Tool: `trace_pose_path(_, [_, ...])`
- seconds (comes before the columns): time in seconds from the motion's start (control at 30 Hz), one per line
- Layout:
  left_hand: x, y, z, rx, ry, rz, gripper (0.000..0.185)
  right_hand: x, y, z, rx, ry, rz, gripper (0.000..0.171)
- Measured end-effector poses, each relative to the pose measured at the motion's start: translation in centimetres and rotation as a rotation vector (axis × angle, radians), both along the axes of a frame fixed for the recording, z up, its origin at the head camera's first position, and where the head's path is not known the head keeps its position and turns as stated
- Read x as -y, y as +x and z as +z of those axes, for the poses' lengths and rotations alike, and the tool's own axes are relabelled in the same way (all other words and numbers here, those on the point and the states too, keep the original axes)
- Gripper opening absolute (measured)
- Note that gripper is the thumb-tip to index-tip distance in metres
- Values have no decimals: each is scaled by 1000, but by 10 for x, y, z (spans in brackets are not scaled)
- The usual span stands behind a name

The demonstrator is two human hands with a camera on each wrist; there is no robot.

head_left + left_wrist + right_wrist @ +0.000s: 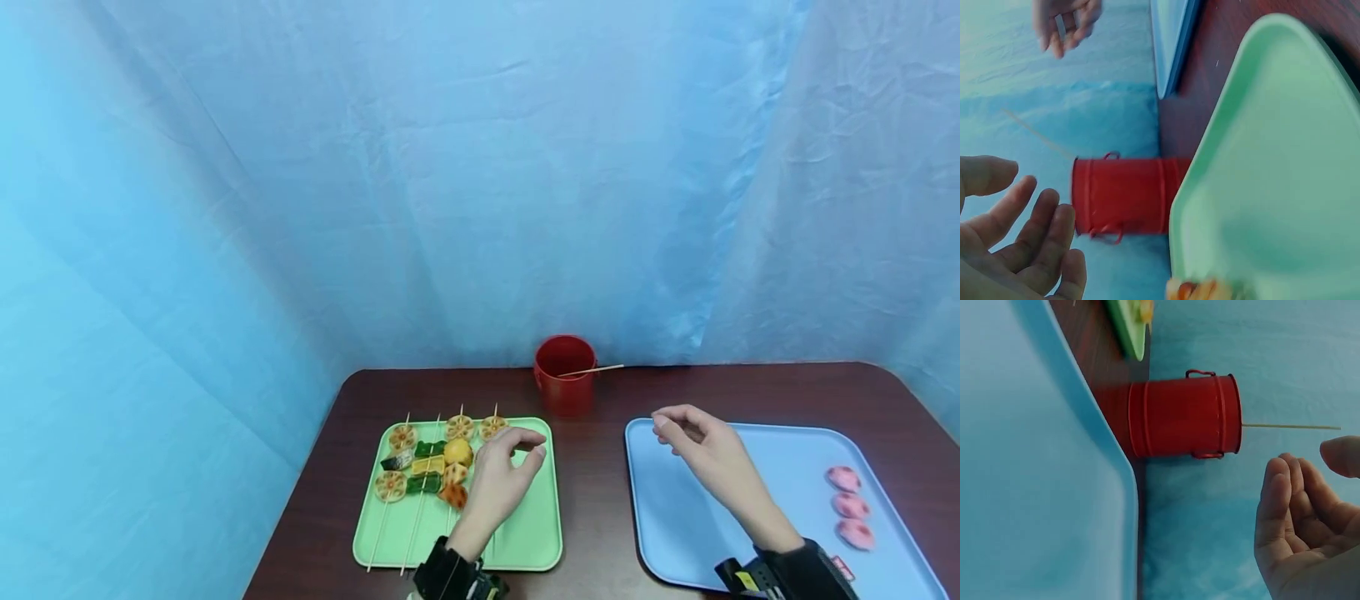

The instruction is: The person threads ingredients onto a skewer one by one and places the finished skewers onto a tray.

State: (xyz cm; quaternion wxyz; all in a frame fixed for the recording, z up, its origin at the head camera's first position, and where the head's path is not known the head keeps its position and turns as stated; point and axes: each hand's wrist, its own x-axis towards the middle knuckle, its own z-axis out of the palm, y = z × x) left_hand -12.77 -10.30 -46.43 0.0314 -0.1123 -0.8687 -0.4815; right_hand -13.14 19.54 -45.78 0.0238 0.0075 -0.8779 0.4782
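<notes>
The left hand (501,482) hovers over the green tray (534,533) in the lower middle of the head view, its fingers (1035,240) loosely curled and slightly apart, holding nothing; the left wrist view shows the palm empty. Just to the left of this hand, on the tray, lie the skewers (423,467) threaded with lotus root slices, green pieces and yellow and orange chunks, their bare sticks pointing toward the lower edge of the frame. Whether the hand touches the nearest skewer cannot be told.

The right hand (708,457) hangs above the left end of the blue tray (675,533) in the lower right, with fingers (1285,506) bent inward and relaxed and the thumb set apart from them; it grips nothing. Three pink pieces (850,504) lie in a row on the far right side of the blue tray, well apart from the hand.

Between the two trays, toward the back edge of the dark brown desk (600,500), stands a red bucket (565,373) with small handles. One wooden stick (600,370) leans out of it toward the right. A wrinkled blue curtain (450,167) fills the upper part of the frame behind the desk.
</notes>
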Motion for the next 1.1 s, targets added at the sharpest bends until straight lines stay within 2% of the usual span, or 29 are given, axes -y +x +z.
trace_pose_path(0.17, [-11,-6,-12,54,69,7,14,15,-8,4,-252,121,-20,28])
trace_pose_path(0.33, [-13,-5,-23,83,85,38,15,33,-22,11,-423,126,-24,25])
trace_pose_path(0.43, [-13,-4,-28,89,92,47,15,41,-30,15,-440,108,-20,32])
trace_pose_path(0.63, [-14,-1,-31,93,91,49,16,49,-40,17,-407,111,-43,42])
trace_pose_path(0.83, [-16,0,-31,97,88,71,12,55,-47,15,-416,97,-70,32])
trace_pose_path(1.1, [-18,0,-32,82,110,79,11,57,-50,13,-496,73,-116,17])
